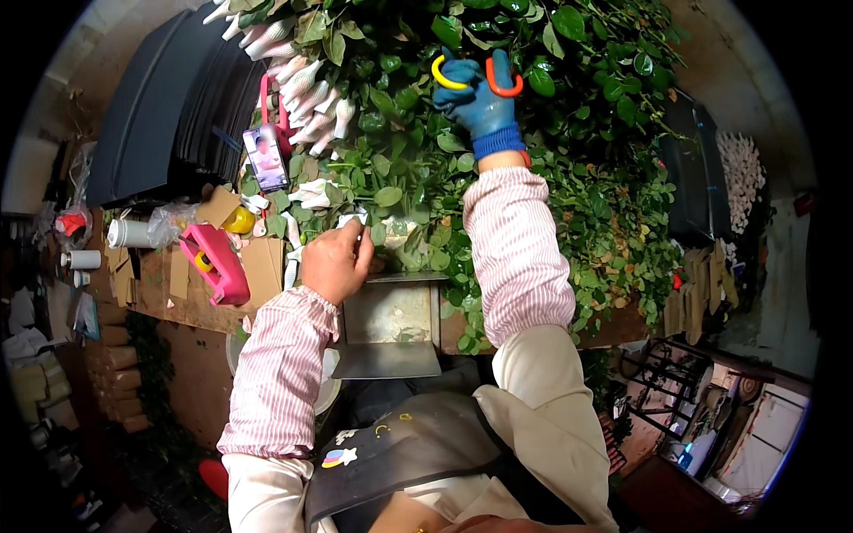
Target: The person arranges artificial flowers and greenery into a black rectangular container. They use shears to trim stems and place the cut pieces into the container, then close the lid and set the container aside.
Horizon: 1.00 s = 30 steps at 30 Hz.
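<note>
My bare left hand is closed at the left back corner of a metal stand. A white piece shows just past its fingers, but the grip itself is hidden. Farther forward, my right hand, in a blue glove, is over a thick heap of leafy stems with its fingers apart. A yellow curved band and a red one sit around its fingers. Several buds in white net sleeves lie at the heap's left side.
A phone leans beside the netted buds. Left of my hand are a pink tape dispenser, cardboard pieces and a yellow tape roll. Dark sheets stand at the back left. A black box stands right of the leaves.
</note>
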{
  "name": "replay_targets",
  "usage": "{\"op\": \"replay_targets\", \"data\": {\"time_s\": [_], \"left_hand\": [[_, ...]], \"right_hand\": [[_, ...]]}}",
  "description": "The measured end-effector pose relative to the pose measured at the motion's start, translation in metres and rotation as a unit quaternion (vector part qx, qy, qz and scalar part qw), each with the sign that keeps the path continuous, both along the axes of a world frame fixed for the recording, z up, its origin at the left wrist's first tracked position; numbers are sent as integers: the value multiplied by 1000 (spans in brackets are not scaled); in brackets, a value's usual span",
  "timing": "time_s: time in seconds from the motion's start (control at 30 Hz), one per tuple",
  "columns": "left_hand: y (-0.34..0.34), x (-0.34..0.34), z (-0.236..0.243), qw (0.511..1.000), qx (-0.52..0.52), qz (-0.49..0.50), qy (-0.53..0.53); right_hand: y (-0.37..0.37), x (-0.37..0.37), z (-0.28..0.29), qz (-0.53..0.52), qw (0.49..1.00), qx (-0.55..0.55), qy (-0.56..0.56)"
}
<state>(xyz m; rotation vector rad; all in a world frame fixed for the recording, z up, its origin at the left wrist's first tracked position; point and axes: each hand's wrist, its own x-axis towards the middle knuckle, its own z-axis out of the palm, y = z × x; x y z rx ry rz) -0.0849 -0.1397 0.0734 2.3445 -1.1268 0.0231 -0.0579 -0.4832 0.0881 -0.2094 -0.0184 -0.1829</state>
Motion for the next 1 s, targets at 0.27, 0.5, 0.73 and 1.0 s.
{"op": "replay_targets", "data": {"time_s": [0.27, 0.5, 0.73, 1.0], "left_hand": [[-1, -3, 0, 1000, -29, 8, -6], [-2, -3, -2, 1000, -24, 4, -5], [-1, -1, -2, 1000, 19, 6, 0], [-1, -3, 4, 1000, 26, 10, 3]], "right_hand": [[-4, -16, -16, 117, 992, 28, 44], [20, -107, -35, 19, 963, -145, 227], [27, -90, -15, 31, 995, -28, 91], [0, -32, -4, -2, 998, 58, -15]]}}
